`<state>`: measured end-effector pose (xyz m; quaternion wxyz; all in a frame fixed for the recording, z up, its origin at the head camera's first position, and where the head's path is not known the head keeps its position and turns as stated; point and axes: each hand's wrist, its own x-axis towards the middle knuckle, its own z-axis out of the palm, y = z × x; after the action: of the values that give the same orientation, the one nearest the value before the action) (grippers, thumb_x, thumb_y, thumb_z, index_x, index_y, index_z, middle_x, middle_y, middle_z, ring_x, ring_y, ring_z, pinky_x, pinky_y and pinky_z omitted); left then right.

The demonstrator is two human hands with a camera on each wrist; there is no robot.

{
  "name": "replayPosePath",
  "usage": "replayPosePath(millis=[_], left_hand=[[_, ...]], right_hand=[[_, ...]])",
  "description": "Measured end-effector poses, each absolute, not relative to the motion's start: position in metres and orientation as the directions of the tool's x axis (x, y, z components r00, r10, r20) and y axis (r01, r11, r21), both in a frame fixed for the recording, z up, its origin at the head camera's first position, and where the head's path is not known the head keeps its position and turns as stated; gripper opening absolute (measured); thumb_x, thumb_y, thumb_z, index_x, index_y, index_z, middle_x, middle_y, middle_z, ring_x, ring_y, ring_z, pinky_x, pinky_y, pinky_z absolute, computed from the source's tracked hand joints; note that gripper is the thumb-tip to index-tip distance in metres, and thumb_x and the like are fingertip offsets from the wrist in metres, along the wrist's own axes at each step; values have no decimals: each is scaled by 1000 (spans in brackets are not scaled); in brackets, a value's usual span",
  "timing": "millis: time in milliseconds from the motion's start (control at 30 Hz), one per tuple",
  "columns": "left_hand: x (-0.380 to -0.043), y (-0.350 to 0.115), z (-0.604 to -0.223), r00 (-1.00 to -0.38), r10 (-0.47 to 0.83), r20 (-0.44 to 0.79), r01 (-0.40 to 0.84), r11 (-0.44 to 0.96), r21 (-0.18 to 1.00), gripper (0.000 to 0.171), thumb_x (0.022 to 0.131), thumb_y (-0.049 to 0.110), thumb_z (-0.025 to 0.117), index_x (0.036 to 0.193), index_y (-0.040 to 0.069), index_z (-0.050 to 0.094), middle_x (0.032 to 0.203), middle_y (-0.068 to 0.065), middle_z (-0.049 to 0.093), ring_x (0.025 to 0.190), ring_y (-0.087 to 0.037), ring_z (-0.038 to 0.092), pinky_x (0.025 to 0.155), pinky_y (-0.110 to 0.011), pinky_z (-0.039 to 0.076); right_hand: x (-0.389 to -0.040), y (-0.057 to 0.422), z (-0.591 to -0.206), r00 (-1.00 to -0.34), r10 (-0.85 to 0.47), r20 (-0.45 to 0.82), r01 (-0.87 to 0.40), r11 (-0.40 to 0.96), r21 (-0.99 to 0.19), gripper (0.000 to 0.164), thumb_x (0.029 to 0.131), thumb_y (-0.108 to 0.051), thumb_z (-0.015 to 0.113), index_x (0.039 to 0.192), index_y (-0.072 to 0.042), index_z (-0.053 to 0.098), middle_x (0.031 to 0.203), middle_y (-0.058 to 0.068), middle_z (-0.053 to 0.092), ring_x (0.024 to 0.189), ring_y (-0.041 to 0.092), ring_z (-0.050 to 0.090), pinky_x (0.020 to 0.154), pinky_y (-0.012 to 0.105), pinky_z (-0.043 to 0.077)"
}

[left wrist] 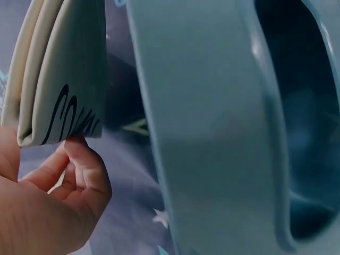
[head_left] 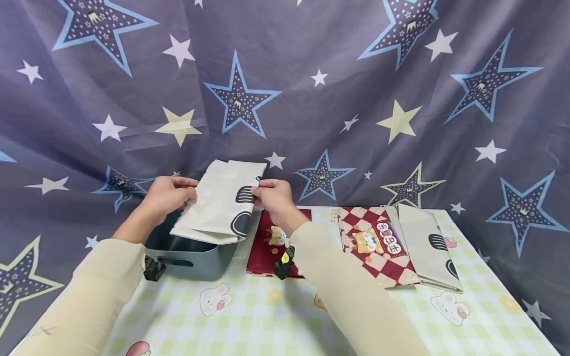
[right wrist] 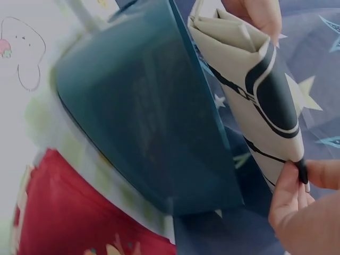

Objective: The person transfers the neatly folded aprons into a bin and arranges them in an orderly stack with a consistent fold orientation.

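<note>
A folded white cloth with black print (head_left: 220, 202) is held up over a blue-grey plastic bin (head_left: 200, 262). My left hand (head_left: 171, 195) pinches its left edge, and my right hand (head_left: 273, 198) pinches the right edge between thumb and fingers. In the left wrist view the left hand (left wrist: 64, 196) grips the lower end of the folded cloth (left wrist: 69, 79), beside the bin's wall (left wrist: 202, 133). The right wrist view shows the right hand (right wrist: 308, 202) on one corner of the cloth (right wrist: 249, 90), just above the bin's rim. The bin's inside is mostly hidden by the cloth.
A dark red folded cloth (head_left: 258, 254) lies right of the bin. Farther right are a red-and-cream checked folded cloth (head_left: 396, 269) and another white folded cloth with black print (head_left: 423, 237). A star-patterned curtain (head_left: 285, 99) hangs behind the table (head_left: 240, 326).
</note>
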<state>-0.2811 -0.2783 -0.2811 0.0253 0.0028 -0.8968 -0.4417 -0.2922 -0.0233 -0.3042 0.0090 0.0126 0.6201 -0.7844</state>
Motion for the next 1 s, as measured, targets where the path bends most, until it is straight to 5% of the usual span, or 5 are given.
replayPosePath(millis=[567, 800, 1000], left_hand=[[-288, -319, -293, -995, -62, 75, 17, 644, 765, 42, 93, 13, 61, 133, 0, 64, 117, -14, 62, 78, -14, 57, 66, -27, 53], [-291, -321, -296, -989, -92, 114, 27, 651, 758, 39, 90, 9, 62, 128, -2, 66, 110, -14, 65, 79, -14, 58, 65, -26, 52], [-289, -321, -299, -990, -102, 98, 6, 664, 747, 39, 92, 8, 60, 129, -2, 65, 119, -21, 64, 79, -19, 58, 62, -28, 51]], right_hand=[[-294, -74, -312, -996, 26, -89, 79, -266, -961, 24, 91, 9, 69, 115, 11, 64, 96, 18, 69, 89, 28, 74, 78, 33, 61], [-297, -74, -318, -985, -162, -58, 107, -311, -944, 36, 102, -11, 64, 131, 9, 56, 113, 18, 69, 103, 26, 70, 91, 36, 57], [-297, -74, -323, -971, -216, -103, 172, -332, -928, 41, 105, -22, 60, 133, 5, 52, 104, 14, 64, 93, 20, 64, 93, 34, 56]])
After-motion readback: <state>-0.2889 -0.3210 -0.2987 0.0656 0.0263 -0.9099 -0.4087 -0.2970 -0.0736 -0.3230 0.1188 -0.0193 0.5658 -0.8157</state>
